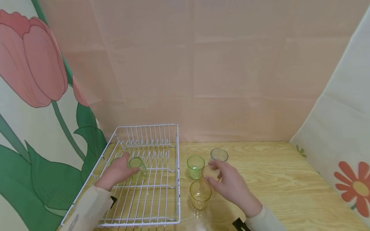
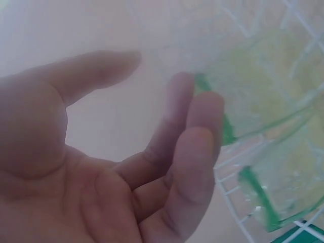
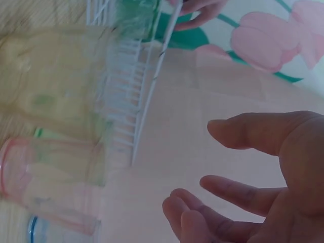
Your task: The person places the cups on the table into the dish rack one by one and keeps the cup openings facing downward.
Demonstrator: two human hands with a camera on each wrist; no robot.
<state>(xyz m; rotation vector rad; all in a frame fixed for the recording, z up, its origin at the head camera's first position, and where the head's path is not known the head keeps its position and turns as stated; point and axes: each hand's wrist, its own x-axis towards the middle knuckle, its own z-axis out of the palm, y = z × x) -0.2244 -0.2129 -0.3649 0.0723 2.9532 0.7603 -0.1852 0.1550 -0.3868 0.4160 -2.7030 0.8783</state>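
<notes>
Left hand [image 1: 118, 171]: thumb and fingers apart, empty, beside two green glasses [image 1: 138, 167] in the wire rack [image 1: 147, 125]. Right hand [image 1: 232, 184]: likewise apart, empty, near the pink glass [image 1: 209, 173] on the table [image 1: 274, 183]. Step, apparently: racking glasses; next calls for gripping another.

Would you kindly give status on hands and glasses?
Left hand empty, at rack. Right hand empty, near table glasses. Two green glasses racked; left hand partly hides one.

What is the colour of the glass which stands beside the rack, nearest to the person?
Transparent yellow; the glass shows best in the head view.
</notes>
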